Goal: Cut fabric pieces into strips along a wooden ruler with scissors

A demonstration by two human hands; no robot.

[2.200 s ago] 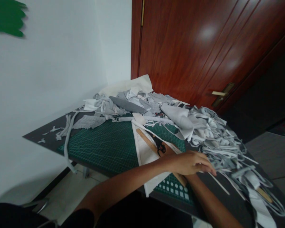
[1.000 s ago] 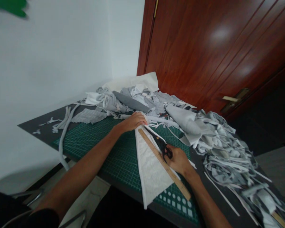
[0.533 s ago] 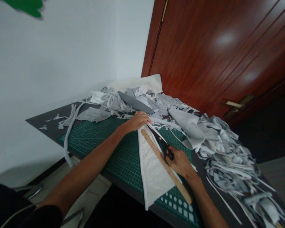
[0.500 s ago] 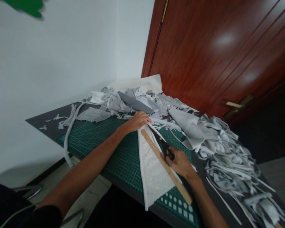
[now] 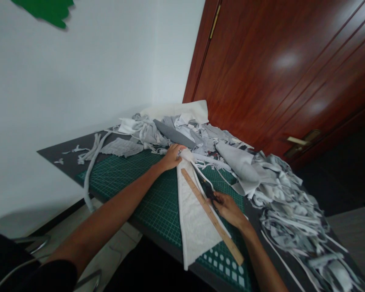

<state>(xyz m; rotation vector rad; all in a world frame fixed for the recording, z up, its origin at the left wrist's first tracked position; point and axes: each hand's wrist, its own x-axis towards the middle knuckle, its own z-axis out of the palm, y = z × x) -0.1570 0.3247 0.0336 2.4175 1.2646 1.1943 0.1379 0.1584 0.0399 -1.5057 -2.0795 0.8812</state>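
The right hand (image 5: 228,211) closes on black scissors (image 5: 207,190), blades pointing far-left along a wooden ruler (image 5: 211,217) on a white fabric triangle (image 5: 194,219), its tip under the open left hand (image 5: 171,158), above a green cutting mat (image 5: 124,174).

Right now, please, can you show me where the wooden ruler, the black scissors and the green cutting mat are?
wooden ruler (image 5: 211,217), head view, middle of its length
black scissors (image 5: 205,189), head view, dark blades
green cutting mat (image 5: 121,178), head view, bare grid surface
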